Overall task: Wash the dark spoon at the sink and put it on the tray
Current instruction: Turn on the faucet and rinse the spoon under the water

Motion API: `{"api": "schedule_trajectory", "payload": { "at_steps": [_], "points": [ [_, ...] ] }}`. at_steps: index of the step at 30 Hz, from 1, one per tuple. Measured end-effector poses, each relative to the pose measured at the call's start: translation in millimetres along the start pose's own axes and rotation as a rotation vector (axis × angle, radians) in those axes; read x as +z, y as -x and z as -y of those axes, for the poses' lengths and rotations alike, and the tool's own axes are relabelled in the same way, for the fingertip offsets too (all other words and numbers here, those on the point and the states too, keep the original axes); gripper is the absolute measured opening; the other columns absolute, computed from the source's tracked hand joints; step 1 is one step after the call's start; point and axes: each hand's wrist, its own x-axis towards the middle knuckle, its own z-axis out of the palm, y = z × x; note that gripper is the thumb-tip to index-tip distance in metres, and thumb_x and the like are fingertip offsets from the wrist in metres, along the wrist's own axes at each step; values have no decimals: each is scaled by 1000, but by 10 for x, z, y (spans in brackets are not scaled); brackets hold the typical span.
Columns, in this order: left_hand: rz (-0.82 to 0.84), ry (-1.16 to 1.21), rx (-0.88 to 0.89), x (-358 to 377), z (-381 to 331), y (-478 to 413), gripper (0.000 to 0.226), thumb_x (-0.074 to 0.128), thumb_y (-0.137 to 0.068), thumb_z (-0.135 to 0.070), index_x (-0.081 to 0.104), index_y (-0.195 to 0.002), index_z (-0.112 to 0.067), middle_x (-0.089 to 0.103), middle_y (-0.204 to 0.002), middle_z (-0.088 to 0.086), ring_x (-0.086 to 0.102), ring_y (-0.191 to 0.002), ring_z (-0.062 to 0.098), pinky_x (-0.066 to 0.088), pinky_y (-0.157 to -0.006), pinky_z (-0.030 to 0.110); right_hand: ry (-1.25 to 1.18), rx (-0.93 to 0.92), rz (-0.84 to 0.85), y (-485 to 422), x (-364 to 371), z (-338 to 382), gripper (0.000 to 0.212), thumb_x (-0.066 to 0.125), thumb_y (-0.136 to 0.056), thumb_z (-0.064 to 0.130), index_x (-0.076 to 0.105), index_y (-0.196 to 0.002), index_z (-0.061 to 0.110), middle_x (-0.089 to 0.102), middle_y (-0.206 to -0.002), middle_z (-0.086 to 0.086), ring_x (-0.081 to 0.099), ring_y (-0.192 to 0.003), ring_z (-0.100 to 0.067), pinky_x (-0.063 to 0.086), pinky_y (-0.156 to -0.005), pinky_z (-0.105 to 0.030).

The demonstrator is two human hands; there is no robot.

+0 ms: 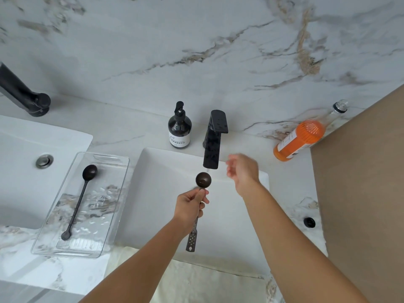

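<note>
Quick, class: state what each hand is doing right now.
Left hand: closed on the dark spoon, its bowl under the tap.
Right hand: holding nothing, blurred beside the tap; open or shut cannot be told.

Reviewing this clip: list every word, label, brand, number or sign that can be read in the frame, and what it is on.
Nothing can be read.
Dark pump bottle: white label with a few lines of print, too small and blurred to read.
Orange bottle: white label with print, seen at an angle, too blurred to read.
Faucet, clear tray, both spoons: no text visible.
</note>
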Motion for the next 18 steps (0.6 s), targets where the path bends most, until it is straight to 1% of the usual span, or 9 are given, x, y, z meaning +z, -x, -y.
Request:
{"api": "schedule_trajectory", "payload": {
  "at_steps": [2,4,6,8,11,12,14,16,18],
  "points": [
    [-3,8,3,15,-36,-35,27,56,-98,-9,74,-77,-7,61,-62,3,37,-47,11,27,-39,19,148,77,101,-27,-35,-276,16,53,-95,12,65,-104,6,65,-92,-13,53,-61,-22,46,-54,-28],
    [10,3,20,29,-63,-63,31,55,-98,-8,74,-73,-7,59,-63,5,37,-48,12,27,-39,19,175,134,279,3,-13,-468,22,56,-97,18,66,-112,5,69,-100,-12,62,-70,-24,51,-62,-30],
    [34,-6,43,39,-85,-73,33,54,-99,-8,73,-72,-6,56,-64,6,36,-50,12,26,-39,20,58,172,434,33,32,-564,25,55,-98,20,69,-105,0,73,-94,-13,62,-60,-23,50,-65,-34],
    [40,-19,60,20,-102,-88,36,53,-100,-9,70,-68,-6,54,-64,6,35,-50,12,26,-40,20,20,154,493,20,53,-585,28,53,-99,18,68,-104,-5,73,-90,-15,60,-53,-22,47,-63,-36],
    [66,-74,82,-9,-118,-112,32,51,-100,-8,67,-76,4,53,-63,7,35,-50,13,27,-41,20,74,77,417,-8,99,-599,22,59,-96,10,71,-101,-8,73,-86,-17,60,-53,-23,51,-59,-34],
    [78,-91,83,-5,-119,-118,30,51,-100,-9,68,-80,6,55,-63,6,36,-50,13,27,-42,20,109,54,348,-19,116,-603,15,64,-92,7,73,-95,-6,73,-83,-18,61,-55,-24,54,-61,-34],
    [88,-109,78,23,-113,-119,30,52,-100,-10,70,-78,2,58,-64,4,37,-50,12,28,-42,19,191,6,230,-48,143,-598,7,67,-86,-2,73,-83,-2,72,-79,-20,63,-57,-26,57,-67,-38],
    [80,-101,66,47,-99,-115,32,53,-100,-11,70,-74,-4,60,-65,4,37,-49,11,29,-41,19,219,-4,223,-83,157,-570,14,61,-83,-11,72,-77,-2,72,-75,-21,68,-64,-30,59,-72,-40],
    [61,-96,55,41,-95,-121,29,53,-100,-11,69,-79,0,60,-64,3,37,-49,11,29,-41,18,201,14,290,-112,156,-546,25,54,-79,-18,72,-73,-3,72,-75,-23,71,-72,-34,58,-73,-44]
  ]
}}
